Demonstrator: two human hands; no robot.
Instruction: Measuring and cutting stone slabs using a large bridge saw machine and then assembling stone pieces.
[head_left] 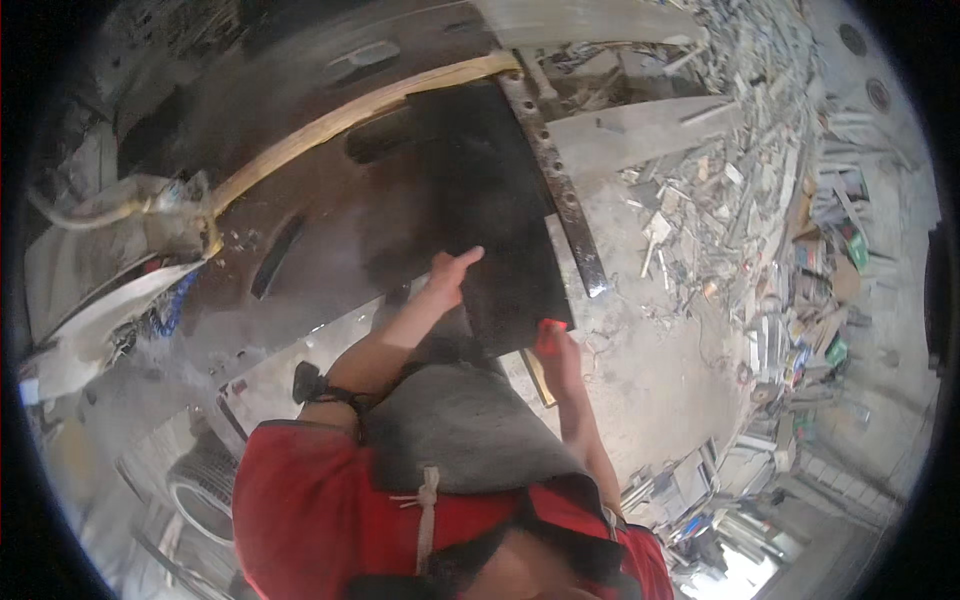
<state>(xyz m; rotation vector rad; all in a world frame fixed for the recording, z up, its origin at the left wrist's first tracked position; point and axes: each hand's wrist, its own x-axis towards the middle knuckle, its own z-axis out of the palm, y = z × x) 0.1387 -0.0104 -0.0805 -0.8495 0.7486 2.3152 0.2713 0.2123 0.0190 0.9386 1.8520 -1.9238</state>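
A black sheet or panel (490,180) lies on the brown workbench (330,215) and reaches to its near right corner. My left hand (453,278) rests on the dark surface near the panel's left side, a finger stretched out and the others hard to make out in the blur. At the panel's near right corner, my right hand (562,362) is closed around a small bright red object (550,334). Its kind is hidden by blur and my fingers. Along the panel's right side runs a metal bar with holes (555,165).
A wooden strip (350,115) crosses the bench behind the panel. A dark flat bar (278,257) lies on the left, near a whitish machine part with a hose (150,205). Scraps and offcuts (700,190) cover the floor at right. A tyre (205,490) sits lower left.
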